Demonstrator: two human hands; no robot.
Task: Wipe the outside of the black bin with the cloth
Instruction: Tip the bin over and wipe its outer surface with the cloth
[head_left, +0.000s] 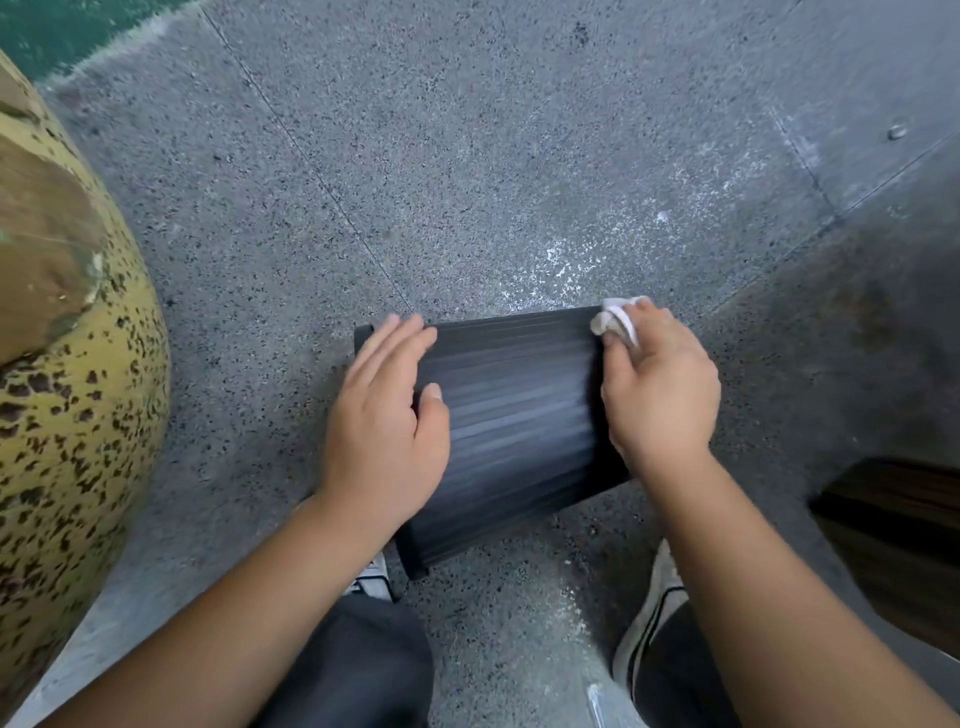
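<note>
**Two hands on a ribbed black bin**

Both of our bare forearms reach forward and down from the bottom corners of the view. Our left hand (382, 421) lies flat and spread on the left part of the black bin (506, 415), fingers straight and pointing away from us, thumb resting across the ribbed wall; it grips nothing and simply presses on the surface. Our right hand (657, 389) is curled closed around the cloth (615, 319), a small white wad that pokes out beyond the knuckles and touches the far right edge of the bin. The wrist is bent slightly inward, so the back of the hand faces up toward us.

Between the two hands we see the bin lying on its side on the speckled grey floor (467, 182), just ahead of our shoes (649, 613). Its wall is dark, with fine parallel ribs running left to right that catch pale streaks of light, and it widens from the near end to the far end. A whitish, dusty patch marks the floor just beyond the cloth. At the far left stands a large yellow rounded object with dark spots (67, 389), well apart from the bin.
</note>
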